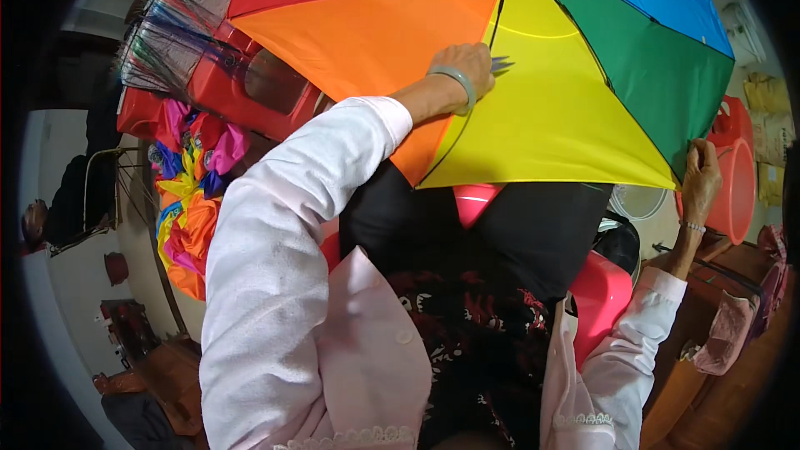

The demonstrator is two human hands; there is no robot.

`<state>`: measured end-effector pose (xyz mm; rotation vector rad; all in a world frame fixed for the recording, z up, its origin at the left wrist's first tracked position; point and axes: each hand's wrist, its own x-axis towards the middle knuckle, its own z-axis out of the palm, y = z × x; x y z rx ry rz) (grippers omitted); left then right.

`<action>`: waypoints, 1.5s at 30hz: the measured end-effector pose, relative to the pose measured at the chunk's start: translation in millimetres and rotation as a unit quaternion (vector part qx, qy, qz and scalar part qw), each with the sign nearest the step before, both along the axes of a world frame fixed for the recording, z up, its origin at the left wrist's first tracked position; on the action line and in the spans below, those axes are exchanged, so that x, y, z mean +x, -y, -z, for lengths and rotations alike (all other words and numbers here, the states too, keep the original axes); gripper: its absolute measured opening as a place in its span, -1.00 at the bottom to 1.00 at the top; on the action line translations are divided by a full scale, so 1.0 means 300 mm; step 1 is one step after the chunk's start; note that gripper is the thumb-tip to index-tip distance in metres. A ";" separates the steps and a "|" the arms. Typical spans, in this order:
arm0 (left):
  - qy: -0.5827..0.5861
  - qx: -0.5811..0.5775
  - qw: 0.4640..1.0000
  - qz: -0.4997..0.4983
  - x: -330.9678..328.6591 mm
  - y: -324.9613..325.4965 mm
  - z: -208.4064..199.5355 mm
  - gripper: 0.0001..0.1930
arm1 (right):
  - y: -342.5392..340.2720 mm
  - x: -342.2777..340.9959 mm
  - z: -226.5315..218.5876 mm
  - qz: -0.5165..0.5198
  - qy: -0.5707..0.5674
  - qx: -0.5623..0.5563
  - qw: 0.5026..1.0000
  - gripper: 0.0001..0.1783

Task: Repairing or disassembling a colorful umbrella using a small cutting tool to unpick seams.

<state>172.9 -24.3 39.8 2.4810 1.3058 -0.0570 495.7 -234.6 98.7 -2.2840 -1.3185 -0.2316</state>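
Note:
An open umbrella (542, 133) with red, orange, yellow, green and blue panels spreads over my lap, its dark ribs facing me. My left hand (468, 71) is closed at the rib between the orange and yellow panels. A small bluish-grey pointed thing (501, 64) sticks out from its fingers, blurred, and I cannot tell its kind. At the right, my right hand (702, 175) pinches the canopy's edge at the corner where the yellow and green panels meet.
Several thin umbrella ribs (179, 21) lie bundled on red plastic stools (242, 87) at the left. Below them is a heap of multicoloured cloth (193, 225). A red basin (735, 192) stands beyond my right hand, near a wooden table (717, 383) with a pink cloth (725, 333).

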 end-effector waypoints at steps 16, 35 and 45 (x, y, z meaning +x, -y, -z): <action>0.059 0.074 0.994 -0.057 -0.031 -0.012 0.037 -0.79 | 0.014 0.014 0.030 -0.056 0.060 0.050 0.995 -0.85; 0.121 -0.082 0.977 -0.154 -0.101 0.074 0.108 -0.75 | 0.065 0.034 -0.004 -0.052 0.112 0.079 0.989 -0.88; 0.144 -0.018 0.972 -0.186 -0.097 0.175 0.174 -0.83 | -0.221 -0.233 -0.317 -0.255 0.032 0.245 0.935 -0.76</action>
